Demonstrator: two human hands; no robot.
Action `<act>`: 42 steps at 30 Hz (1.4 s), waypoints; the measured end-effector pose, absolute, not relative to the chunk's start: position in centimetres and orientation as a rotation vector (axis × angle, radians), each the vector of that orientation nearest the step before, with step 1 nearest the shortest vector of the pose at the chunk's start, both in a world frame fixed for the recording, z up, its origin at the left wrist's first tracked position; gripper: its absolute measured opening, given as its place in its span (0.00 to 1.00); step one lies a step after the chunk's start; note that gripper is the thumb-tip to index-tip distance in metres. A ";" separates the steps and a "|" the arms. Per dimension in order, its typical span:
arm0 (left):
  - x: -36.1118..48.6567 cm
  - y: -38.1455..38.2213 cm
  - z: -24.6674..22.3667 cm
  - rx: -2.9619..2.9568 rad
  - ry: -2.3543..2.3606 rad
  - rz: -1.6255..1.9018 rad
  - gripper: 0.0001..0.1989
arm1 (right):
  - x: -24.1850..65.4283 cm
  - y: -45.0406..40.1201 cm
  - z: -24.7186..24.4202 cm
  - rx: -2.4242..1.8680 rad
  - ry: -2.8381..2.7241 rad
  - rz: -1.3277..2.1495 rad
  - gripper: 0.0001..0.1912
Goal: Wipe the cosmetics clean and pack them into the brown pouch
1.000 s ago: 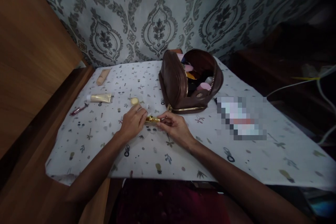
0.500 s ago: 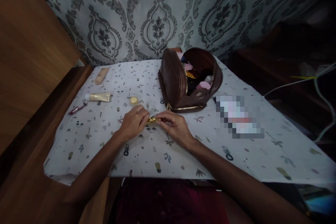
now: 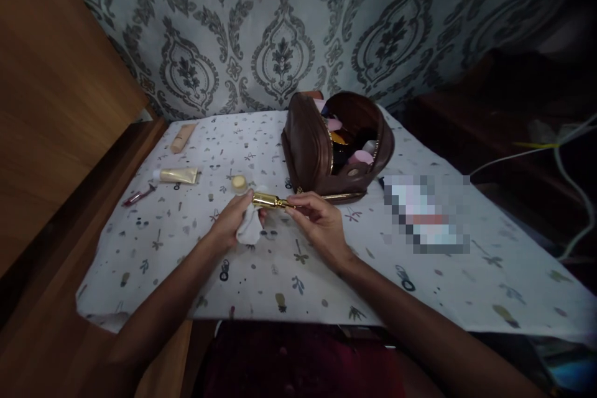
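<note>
My left hand (image 3: 229, 222) holds a white tissue or cloth (image 3: 249, 227) against the wide end of a shiny gold cosmetic tube (image 3: 265, 200). The tube lies level above the table, its narrower end pointing right. With thumb and fingers, my right hand (image 3: 321, 224) pinches that narrow end; its tip is partly hidden. Just behind my left hand stands a small round pot with a pale yellow lid (image 3: 239, 183). An unzipped brown cosmetic bag (image 3: 308, 143), with pink, yellow and dark items inside, stands beyond my right hand.
On the left of the patterned tablecloth (image 3: 186, 286) lie a beige tube (image 3: 183, 138), a pale gold tube with a white cap (image 3: 179, 175) and a slim dark red tube (image 3: 138, 195). A pixelated flat object (image 3: 426, 211) lies at right. Wooden furniture (image 3: 60, 106) borders the left side.
The gold tube has come up and shows more fully between my hands. My left hand has turned, bringing the white tissue or cloth into view. The view has shifted slightly.
</note>
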State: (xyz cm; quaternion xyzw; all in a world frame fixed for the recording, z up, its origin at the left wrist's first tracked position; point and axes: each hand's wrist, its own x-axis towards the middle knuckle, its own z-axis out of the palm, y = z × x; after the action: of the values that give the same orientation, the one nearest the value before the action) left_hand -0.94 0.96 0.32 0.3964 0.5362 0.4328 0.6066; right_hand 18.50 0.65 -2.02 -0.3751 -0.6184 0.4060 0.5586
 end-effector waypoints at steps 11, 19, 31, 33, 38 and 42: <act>1.6 -1.2 -0.2 0.921 1.089 1.175 0.28 | 17.7 -0.1 -1.8 -0.842 -1.548 0.824 0.06; 2.0 -1.9 2.4 1.640 1.164 1.056 0.28 | 19.0 -0.5 0.5 -0.906 -1.457 0.779 0.06; 8.1 1.6 7.0 2.046 1.031 0.614 0.30 | 29.1 1.8 9.3 -0.906 -1.259 0.323 0.04; 9.0 2.2 6.7 2.093 1.051 0.583 0.31 | 30.2 2.7 9.9 -0.949 -1.284 0.276 0.05; 9.6 2.8 5.4 2.209 1.052 0.520 0.22 | 31.9 4.4 10.6 -1.019 -1.444 0.273 0.08; 9.6 2.8 4.4 2.409 1.064 0.554 0.20 | 32.6 5.5 11.0 -1.074 -1.611 0.299 0.06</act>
State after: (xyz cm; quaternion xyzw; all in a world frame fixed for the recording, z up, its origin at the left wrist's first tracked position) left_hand 9.57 2.77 4.36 0.8724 0.3855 0.2008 0.2235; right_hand 32.57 5.49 11.01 -0.4552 -0.6826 0.1268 0.5575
